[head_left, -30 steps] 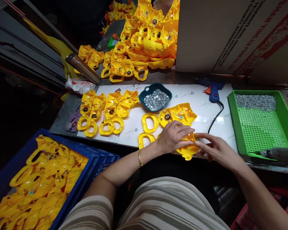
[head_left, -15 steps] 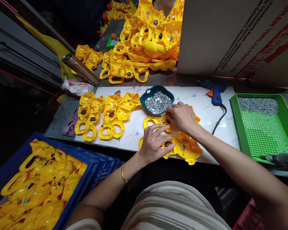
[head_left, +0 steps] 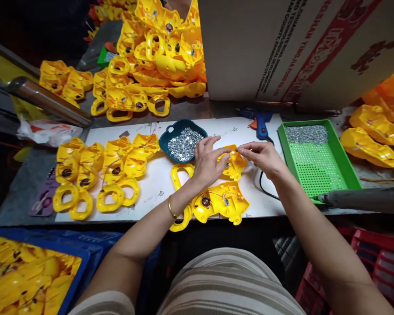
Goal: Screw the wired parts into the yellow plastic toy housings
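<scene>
My left hand (head_left: 209, 162) hovers over the upper yellow shell (head_left: 234, 164), just right of the teal bowl (head_left: 183, 158) of small metal pieces, its fingers apart. My right hand (head_left: 264, 158) is at that shell's right edge, thumb and index finger pinched; anything between them is too small to name. Below lies a second yellow shell (head_left: 233, 205) with a round dark part, wires and a small board. Yellow loop handles stick out to the left of both shells, and my left hand hides part of the upper one.
Yellow shells (head_left: 113, 164) lie at left on the white sheet. A blue glue gun (head_left: 261, 123) and green tray (head_left: 351, 177) are at right. Behind stand a carton (head_left: 249, 52) and piled yellow shells (head_left: 180, 65). A blue crate (head_left: 74, 280) is at lower left.
The view has turned to the right. My left hand has moved up beside the bowl, uncovering the lower shell. My right hand has shifted to the right edge of the upper shell.
</scene>
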`<state>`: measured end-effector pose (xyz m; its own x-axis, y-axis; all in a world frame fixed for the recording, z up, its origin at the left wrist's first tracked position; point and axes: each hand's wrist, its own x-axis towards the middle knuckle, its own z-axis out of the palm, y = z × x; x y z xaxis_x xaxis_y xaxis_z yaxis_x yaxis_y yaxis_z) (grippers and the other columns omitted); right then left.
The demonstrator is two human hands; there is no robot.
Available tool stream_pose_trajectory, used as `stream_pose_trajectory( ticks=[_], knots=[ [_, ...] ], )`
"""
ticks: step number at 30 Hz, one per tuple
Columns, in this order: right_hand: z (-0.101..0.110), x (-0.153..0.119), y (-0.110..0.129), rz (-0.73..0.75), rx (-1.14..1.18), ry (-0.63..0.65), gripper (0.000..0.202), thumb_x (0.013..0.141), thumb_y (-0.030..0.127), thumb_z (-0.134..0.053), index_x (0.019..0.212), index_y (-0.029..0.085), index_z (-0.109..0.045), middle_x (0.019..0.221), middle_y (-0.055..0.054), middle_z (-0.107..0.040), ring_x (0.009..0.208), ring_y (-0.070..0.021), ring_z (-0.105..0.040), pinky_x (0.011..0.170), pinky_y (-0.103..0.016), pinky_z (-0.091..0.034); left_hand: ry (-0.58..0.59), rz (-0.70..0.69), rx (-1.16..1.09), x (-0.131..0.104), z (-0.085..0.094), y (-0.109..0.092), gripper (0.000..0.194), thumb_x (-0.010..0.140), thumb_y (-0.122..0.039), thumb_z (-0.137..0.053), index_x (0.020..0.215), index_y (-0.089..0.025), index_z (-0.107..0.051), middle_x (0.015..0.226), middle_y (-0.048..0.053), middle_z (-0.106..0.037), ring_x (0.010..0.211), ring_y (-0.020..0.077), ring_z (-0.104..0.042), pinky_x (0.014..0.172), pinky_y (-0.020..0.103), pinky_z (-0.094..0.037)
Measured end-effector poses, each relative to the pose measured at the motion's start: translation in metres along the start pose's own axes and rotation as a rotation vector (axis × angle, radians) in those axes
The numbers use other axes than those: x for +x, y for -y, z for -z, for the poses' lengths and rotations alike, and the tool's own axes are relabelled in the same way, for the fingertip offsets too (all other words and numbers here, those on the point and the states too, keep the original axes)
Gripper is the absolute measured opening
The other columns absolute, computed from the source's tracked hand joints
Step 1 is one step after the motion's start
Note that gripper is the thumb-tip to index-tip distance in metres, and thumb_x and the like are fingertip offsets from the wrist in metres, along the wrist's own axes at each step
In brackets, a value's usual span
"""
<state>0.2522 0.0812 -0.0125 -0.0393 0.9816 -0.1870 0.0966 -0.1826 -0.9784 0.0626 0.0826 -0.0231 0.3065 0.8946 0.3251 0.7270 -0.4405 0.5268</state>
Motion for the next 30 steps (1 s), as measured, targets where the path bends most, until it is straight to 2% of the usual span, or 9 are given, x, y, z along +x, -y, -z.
stream_pose_trajectory(
  ticks=[5, 8, 11, 14, 16, 18, 23, 26, 30],
  knots=[
    [-0.003, -0.001, 0.000, -0.004, 0.045, 0.011, 0.031, 0.066, 0.043, -0.076, 0.080, 0.016, -0.074, 0.082, -0.006, -0.073, 0.073, -0.0146, -0.063, 0.071, -0.029, -0.050, 0.042, 0.037, -0.056, 0.005, -0.004, -0.009, 0.015, 0.089, -0.037, -0.062, 0.092, -0.027, -0.073, 0.131, 0.004, -0.058, 0.132, 0.0278, -0.037, 0.112, 0.054, -0.028],
    [0.001, -0.002, 0.003, 0.066, -0.105, -0.018, 0.031, 0.075, 0.044, -0.069, 0.086, 0.015, -0.074, 0.090, -0.009, -0.074, 0.071, -0.0151, -0.064, 0.069, -0.030, -0.051, 0.036, 0.049, -0.063, 0.006, -0.001, -0.011, 0.013, 0.088, -0.034, -0.063, 0.088, -0.025, -0.072, 0.133, 0.004, -0.057, 0.133, 0.0278, -0.036, 0.113, 0.055, -0.028],
    [0.008, -0.007, 0.007, 0.086, -0.316, -0.083, 0.036, 0.088, 0.041, -0.054, 0.104, 0.014, -0.072, 0.097, -0.011, -0.074, 0.055, -0.0116, -0.061, 0.065, -0.030, -0.050, 0.065, 0.064, -0.033, 0.007, -0.001, -0.013, 0.014, 0.088, -0.033, -0.063, 0.083, -0.024, -0.072, 0.140, 0.005, -0.051, 0.137, 0.0305, -0.031, 0.115, 0.060, -0.021],
    [0.012, -0.015, 0.008, 0.002, -0.441, -0.017, 0.039, 0.092, 0.035, -0.046, 0.117, 0.013, -0.067, 0.076, -0.007, -0.074, 0.050, -0.0140, -0.063, 0.066, -0.031, -0.050, 0.117, 0.063, -0.005, 0.008, -0.002, -0.017, 0.016, 0.087, -0.034, -0.063, 0.081, -0.023, -0.071, 0.144, 0.006, -0.048, 0.139, 0.0327, -0.029, 0.115, 0.064, -0.017],
    [0.011, -0.020, 0.006, -0.050, -0.485, 0.053, 0.041, 0.093, 0.033, -0.044, 0.121, 0.012, -0.065, 0.058, -0.003, -0.069, 0.050, -0.0166, -0.064, 0.065, -0.030, -0.050, 0.140, 0.061, 0.014, 0.008, -0.004, -0.018, 0.016, 0.087, -0.034, -0.063, 0.080, -0.022, -0.070, 0.144, 0.006, -0.048, 0.140, 0.0332, -0.028, 0.114, 0.065, -0.017],
    [0.009, -0.023, 0.004, -0.087, -0.502, 0.094, 0.042, 0.093, 0.033, -0.042, 0.123, 0.012, -0.064, 0.050, 0.000, -0.065, 0.047, -0.0166, -0.063, 0.061, -0.029, -0.049, 0.150, 0.061, 0.032, 0.008, -0.006, -0.019, 0.016, 0.086, -0.034, -0.063, 0.078, -0.022, -0.070, 0.144, 0.006, -0.047, 0.140, 0.0337, -0.028, 0.114, 0.067, -0.015],
    [0.007, -0.024, -0.006, -0.046, -0.424, 0.134, 0.038, 0.093, 0.031, -0.041, 0.117, 0.014, -0.066, 0.053, 0.000, -0.068, 0.044, -0.0141, -0.062, 0.052, -0.025, -0.046, 0.164, 0.047, 0.056, 0.007, -0.009, -0.021, 0.016, 0.086, -0.034, -0.062, 0.079, -0.023, -0.071, 0.146, 0.004, -0.047, 0.141, 0.0334, -0.027, 0.113, 0.069, -0.011],
    [0.007, -0.022, -0.013, -0.035, -0.365, 0.153, 0.036, 0.094, 0.032, -0.040, 0.114, 0.016, -0.066, 0.055, 0.000, -0.069, 0.050, -0.0158, -0.067, 0.051, -0.024, -0.047, 0.168, 0.054, 0.065, 0.007, -0.010, -0.022, 0.016, 0.086, -0.034, -0.063, 0.078, -0.023, -0.070, 0.145, 0.004, -0.048, 0.141, 0.0332, -0.028, 0.114, 0.069, -0.010],
    [0.006, -0.021, -0.017, -0.072, -0.341, 0.150, 0.038, 0.094, 0.033, -0.040, 0.119, 0.017, -0.064, 0.058, -0.001, -0.070, 0.053, -0.0182, -0.069, 0.048, -0.025, -0.049, 0.178, 0.066, 0.074, 0.008, -0.011, -0.023, 0.013, 0.085, -0.032, -0.064, 0.078, -0.024, -0.071, 0.144, 0.005, -0.049, 0.141, 0.0330, -0.028, 0.113, 0.068, -0.009]
  ],
)
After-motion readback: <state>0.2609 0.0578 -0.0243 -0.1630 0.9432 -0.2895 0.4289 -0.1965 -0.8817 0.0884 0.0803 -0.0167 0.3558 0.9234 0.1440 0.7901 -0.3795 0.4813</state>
